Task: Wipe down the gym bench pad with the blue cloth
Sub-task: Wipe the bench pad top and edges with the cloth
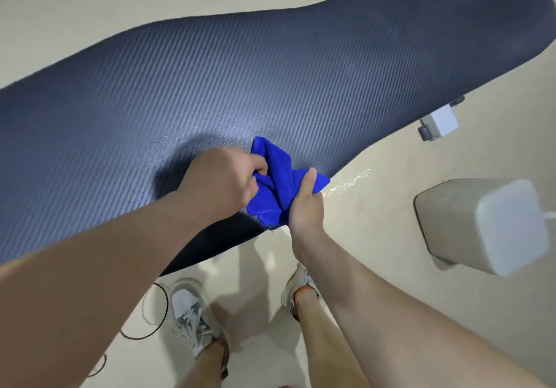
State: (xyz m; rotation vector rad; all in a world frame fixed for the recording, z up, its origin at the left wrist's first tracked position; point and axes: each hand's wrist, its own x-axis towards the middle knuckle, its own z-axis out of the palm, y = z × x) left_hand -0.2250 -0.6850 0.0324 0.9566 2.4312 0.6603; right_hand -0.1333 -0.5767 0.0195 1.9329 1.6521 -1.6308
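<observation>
Both hands are on the cloth. The left hand [224, 177] pinches a fold of the blue cloth [273, 174] from the left, with the fingers curled in so the tips are hidden. The right hand [305, 204] grips the cloth's near right part, thumb lying up along it. The cloth is all bunched up, so its shape is hard to make out, and the hands cover a good chunk of it. It sits at the near edge of the bench pad [210, 86], mostly over the pad, with its lower corner past the edge.

The pad is dark with a woven look. Its long axis runs from near left up to far right, and both ends are cut off by the frame. On the right there's a pale blurry block [481, 225] on the floor [75, 11], and I honestly can't tell what it is. Two shoes [192, 312] and a thin cable [156, 312] are on the near side.
</observation>
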